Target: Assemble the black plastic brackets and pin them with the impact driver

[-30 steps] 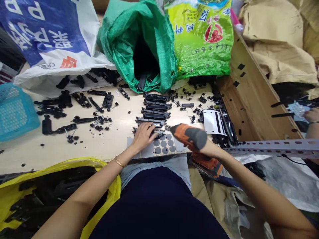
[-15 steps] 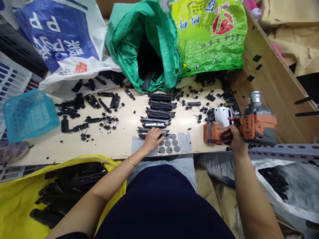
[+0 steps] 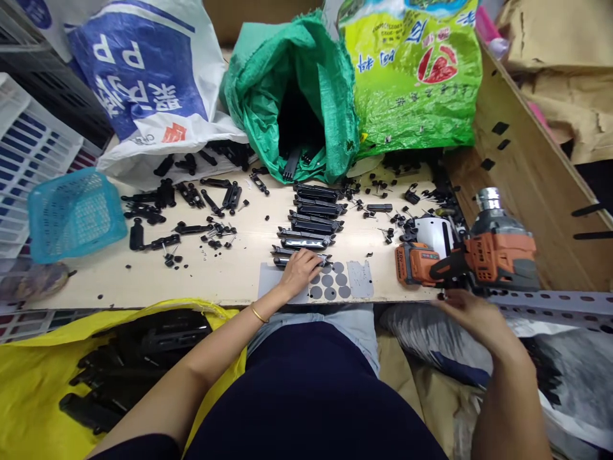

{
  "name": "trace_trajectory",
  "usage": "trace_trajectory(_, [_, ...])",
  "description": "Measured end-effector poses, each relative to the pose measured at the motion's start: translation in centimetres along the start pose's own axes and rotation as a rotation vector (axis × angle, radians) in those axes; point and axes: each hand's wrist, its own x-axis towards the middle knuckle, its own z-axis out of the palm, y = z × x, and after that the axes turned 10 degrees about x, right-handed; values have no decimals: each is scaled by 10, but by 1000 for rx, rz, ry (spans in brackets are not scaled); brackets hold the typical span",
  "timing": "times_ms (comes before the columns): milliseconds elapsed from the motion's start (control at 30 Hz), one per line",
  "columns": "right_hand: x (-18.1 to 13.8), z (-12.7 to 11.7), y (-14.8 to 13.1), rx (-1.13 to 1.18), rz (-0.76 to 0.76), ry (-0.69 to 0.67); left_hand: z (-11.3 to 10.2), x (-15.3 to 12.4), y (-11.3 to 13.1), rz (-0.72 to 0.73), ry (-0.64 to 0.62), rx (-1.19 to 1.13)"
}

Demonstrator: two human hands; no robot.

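Note:
My left hand [image 3: 301, 271] lies on the nearest black plastic part [image 3: 301, 257] at the front of a row of black parts [image 3: 311, 217] on the wooden bench [image 3: 220, 268], fingers curled over it. An orange cordless drill [image 3: 479, 259] rests at the bench's right edge, chuck pointing away. My right hand [image 3: 472, 313] hovers just below the drill, off its grip, fingers loosely spread and holding nothing. A grey sheet with round dark pads [image 3: 330, 284] lies beside my left hand.
An open green sack [image 3: 297, 102], a yellow-green bag [image 3: 416, 76] and a blue-white bag [image 3: 148, 76] stand at the back. A blue basket [image 3: 71, 214] sits at the left, with scattered black parts and screws [image 3: 191, 217]. A yellow bag of black parts [image 3: 57, 377] lies below left.
My right hand carried the drill from the part to the bench's right edge, set it down and let go. The left hand stayed on the front part.

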Motion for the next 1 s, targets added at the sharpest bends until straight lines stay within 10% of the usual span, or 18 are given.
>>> trace_trajectory(167, [9,42,-72,151,-273,-329,-11,-29,21,-262,-175,-535])
trace_trajectory(400, [140,107,-237,-134,-667,-4,-14,-20,-14,-1138,-480,-1500])
trace_trajectory(600, [195,134,-290,-587,-739,-114,-4,-7,-35,-1214,-538,-1519])
trace_trajectory(900, [221,101,-286,-480,-854,-190,-22,5,-7,-1071,-419,-1680])
trace_trajectory(1000, [227,97,-286,-404,-825,-402,-23,19,-10,-1088,-355,-1670])
